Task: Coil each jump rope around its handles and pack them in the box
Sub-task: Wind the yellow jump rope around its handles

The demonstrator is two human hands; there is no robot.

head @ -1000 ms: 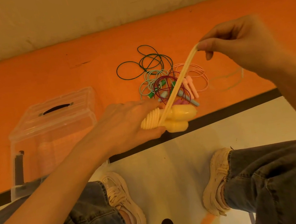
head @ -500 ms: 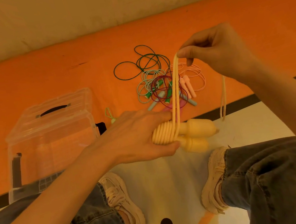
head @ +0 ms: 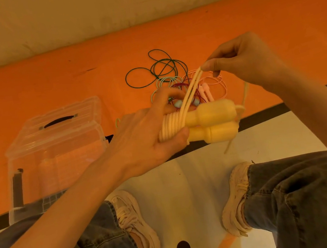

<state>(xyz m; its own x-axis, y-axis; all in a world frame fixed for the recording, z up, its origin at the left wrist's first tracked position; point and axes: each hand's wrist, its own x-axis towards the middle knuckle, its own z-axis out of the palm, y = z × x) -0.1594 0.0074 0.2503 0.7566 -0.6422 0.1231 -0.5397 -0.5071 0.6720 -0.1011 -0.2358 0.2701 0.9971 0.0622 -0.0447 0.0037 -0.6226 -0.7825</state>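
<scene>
**Yellow Rope: Winding Nearly Complete**

Head view. The left hand (head: pixel 140 142) grips the two yellow handles (head: pixel 211 123) side by side, thumb and fingers curled over the coils (head: pixel 169 127) already wound on their narrow ends. The right hand (head: pixel 242 63) pinches a doubled length of yellow rope (head: pixel 190 92) and holds it taut above the handles. Compared with a second ago, the handles have been raised and turned, the right hand has moved closer, and the free rope is shorter; a short tail (head: pixel 245 92) hangs past the handle ends. Winding is judged close to finished; securing the tail comes next. The clear box (head: pixel 54 140) stands to the left with its lid shut. The remaining ropes (head: pixel 161 75) lie tangled on the orange floor (head: pixel 47 88) beyond the hands.
</scene>
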